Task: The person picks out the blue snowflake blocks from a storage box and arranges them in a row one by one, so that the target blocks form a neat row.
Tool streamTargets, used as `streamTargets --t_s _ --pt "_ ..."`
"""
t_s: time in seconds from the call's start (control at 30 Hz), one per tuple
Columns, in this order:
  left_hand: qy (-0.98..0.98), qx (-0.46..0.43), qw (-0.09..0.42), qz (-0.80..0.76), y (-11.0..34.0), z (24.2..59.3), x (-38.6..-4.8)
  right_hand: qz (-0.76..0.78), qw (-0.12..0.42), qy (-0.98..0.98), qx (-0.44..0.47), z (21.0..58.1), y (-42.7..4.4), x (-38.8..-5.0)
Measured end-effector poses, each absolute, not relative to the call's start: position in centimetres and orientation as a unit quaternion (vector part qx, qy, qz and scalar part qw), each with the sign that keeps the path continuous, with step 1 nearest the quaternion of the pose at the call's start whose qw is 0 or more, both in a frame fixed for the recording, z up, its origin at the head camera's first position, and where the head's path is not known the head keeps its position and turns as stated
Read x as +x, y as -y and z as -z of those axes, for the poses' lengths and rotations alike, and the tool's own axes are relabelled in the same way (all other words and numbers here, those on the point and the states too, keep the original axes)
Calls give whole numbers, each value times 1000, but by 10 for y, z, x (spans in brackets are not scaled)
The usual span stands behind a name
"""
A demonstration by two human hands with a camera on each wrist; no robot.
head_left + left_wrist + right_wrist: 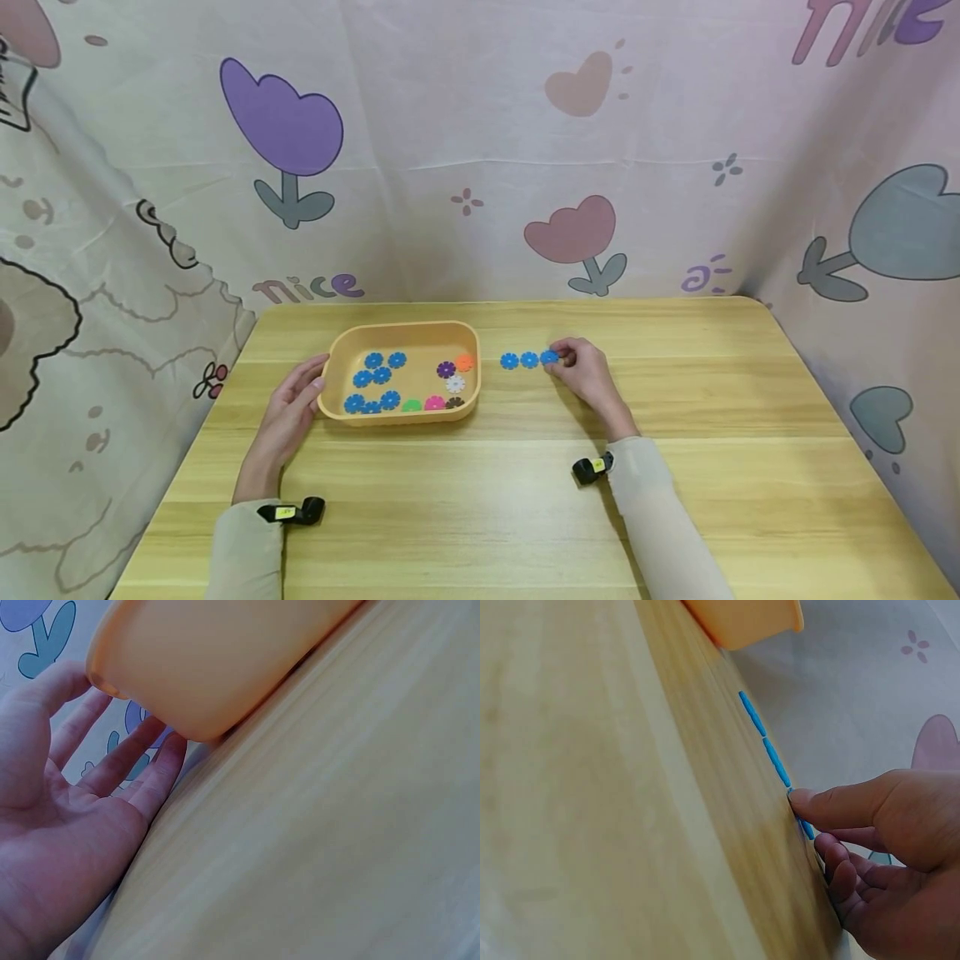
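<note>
My left hand (pixel 288 410) holds the left end of a shallow yellow tray (pixel 397 419), with the thumb at its rim and the fingertips against its outer wall in the left wrist view. Inside lie several blue notched plastic discs (pixel 382 375), along with a purple disc (pixel 446 370), an orange one (pixel 464 362), a white one (pixel 455 384), and green, pink and dark brown ones. Right of the tray, three blue discs form a row on the table. At its right end, my right hand (pixel 588 375) pinches the last blue disc (pixel 550 357) low at the tabletop.
The wooden table (pixel 480 517) runs up to a patterned cloth backdrop (pixel 450 167) behind and at both sides. Two blue discs, the left one (pixel 509 361) and the middle one (pixel 529 360), lie flat between the tray and my right hand.
</note>
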State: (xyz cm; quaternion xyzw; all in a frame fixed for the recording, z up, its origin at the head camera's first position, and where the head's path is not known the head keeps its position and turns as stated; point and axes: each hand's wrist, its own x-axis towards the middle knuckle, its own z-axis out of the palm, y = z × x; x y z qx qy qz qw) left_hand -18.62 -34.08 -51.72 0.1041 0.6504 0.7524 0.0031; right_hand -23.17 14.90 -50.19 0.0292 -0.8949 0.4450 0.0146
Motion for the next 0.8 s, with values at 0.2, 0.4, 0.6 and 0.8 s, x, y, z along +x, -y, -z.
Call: streamTargets --t_s 0.2,0.4,0.6,0.8 --pt "-649 104 4 -753 341 519 -188 -452 7 891 32 504 -152 -232" --pt "-656 100 1 -748 341 517 -189 -472 19 881 36 502 -153 -231" --pt "-660 101 3 -744 341 516 -189 -502 45 862 53 496 -148 -230" --pt "-659 105 3 -745 341 517 -189 -524 59 844 101 480 -134 -224"
